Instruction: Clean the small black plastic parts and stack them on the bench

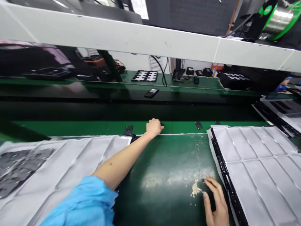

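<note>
My left hand [154,127] reaches far forward to the back edge of the green work surface [164,157]. Its fingers are curled over; a bit of something dark shows beside them, too hidden to name. At lower right, my right hand [217,202] rests low over the surface with thumb and fingers apart, holding nothing. Just left of those fingertips lies a small pile of pale bits [195,189], with loose crumbs scattered around. A small black flat part [128,130] lies left of my left hand, and another black part [198,125] to its right.
A white compartmented tray [80,157] on the left carries several black parts [23,163]. Stacked white trays [261,157] stand on the right. Beyond a dark gap, a phone-like device [151,92] lies under the white shelf beam [141,37]. A wire spool [279,20] sits above.
</note>
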Tool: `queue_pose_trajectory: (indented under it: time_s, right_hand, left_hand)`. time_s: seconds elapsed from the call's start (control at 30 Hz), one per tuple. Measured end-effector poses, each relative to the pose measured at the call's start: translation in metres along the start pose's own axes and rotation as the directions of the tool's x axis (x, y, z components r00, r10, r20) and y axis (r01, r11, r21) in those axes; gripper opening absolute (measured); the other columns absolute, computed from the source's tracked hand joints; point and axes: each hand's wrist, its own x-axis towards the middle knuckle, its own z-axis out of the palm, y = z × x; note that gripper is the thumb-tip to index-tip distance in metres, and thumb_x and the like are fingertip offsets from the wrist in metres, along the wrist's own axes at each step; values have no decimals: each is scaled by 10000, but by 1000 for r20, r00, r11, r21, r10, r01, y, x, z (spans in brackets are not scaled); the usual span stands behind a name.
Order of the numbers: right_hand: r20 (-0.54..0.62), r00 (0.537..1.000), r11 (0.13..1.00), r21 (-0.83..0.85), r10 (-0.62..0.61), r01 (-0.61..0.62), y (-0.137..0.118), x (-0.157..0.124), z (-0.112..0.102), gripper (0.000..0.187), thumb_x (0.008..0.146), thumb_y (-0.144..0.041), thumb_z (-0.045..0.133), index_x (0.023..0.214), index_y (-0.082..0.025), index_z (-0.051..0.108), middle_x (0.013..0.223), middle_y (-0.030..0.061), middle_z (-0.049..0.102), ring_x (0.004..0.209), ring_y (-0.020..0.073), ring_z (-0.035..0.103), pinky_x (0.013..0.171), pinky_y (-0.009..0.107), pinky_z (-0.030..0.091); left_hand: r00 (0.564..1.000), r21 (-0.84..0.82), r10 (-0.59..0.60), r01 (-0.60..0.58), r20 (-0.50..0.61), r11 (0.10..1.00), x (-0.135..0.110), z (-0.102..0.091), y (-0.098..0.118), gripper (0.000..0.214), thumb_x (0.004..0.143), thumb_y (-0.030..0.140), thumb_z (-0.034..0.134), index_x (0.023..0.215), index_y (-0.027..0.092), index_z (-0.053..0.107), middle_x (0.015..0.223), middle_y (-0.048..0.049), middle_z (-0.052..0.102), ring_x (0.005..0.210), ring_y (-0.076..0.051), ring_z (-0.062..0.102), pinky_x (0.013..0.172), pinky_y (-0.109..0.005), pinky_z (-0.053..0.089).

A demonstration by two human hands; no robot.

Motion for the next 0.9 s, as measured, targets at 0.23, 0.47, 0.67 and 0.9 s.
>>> queue_pose_trajectory:
  time_s: [0.23, 0.47, 0.67, 0.9]
  right_hand:
    - [-18, 1000, 999, -30, -19, 18, -27, 20, 7, 342, 1073, -228, 510, 1383, -285, 645, 1399, 124, 672, 1297, 302, 678, 1028, 455, 616]
    - [1, 994, 978, -178, 107, -105, 6, 29, -5, 458, 1110, -330, 433, 1530, -172, 529, 1591, 198, 534, 1483, 335, 511, 1217, 615, 430]
    - [201, 979, 975, -218, -6, 50, 8, 42, 20, 587, 1117, -329, 402, 1665, -125, 358, 1699, 210, 402, 1611, 350, 313, 1293, 688, 251]
    - [249, 968, 986, 153, 34, -74, -20, 28, 14, 542, 1147, -325, 351, 1680, -242, 305, 1716, 133, 394, 1579, 266, 390, 1272, 566, 368]
  left_hand:
    - [991, -132, 125, -118, 49, 984, -10, 0, -1, 273, 1014, 313, 704, 1235, 154, 682, 1242, -96, 712, 1098, -257, 708, 962, -474, 596]
    - [913, -378, 408, -387, -27, 841, -86, 12, 4, 120, 1032, 271, 567, 1065, 197, 655, 1077, -116, 762, 1097, -311, 734, 991, -436, 566]
    - [905, -601, 387, -412, -180, 684, -197, 62, -3, 248, 1052, 303, 441, 1235, 196, 570, 1451, -192, 656, 1368, -333, 630, 1140, -554, 506]
    - [865, -692, 392, -490, -312, 531, -265, 86, 55, 95, 1068, 264, 485, 1077, 224, 571, 1456, -177, 650, 1417, -277, 600, 1132, -472, 534]
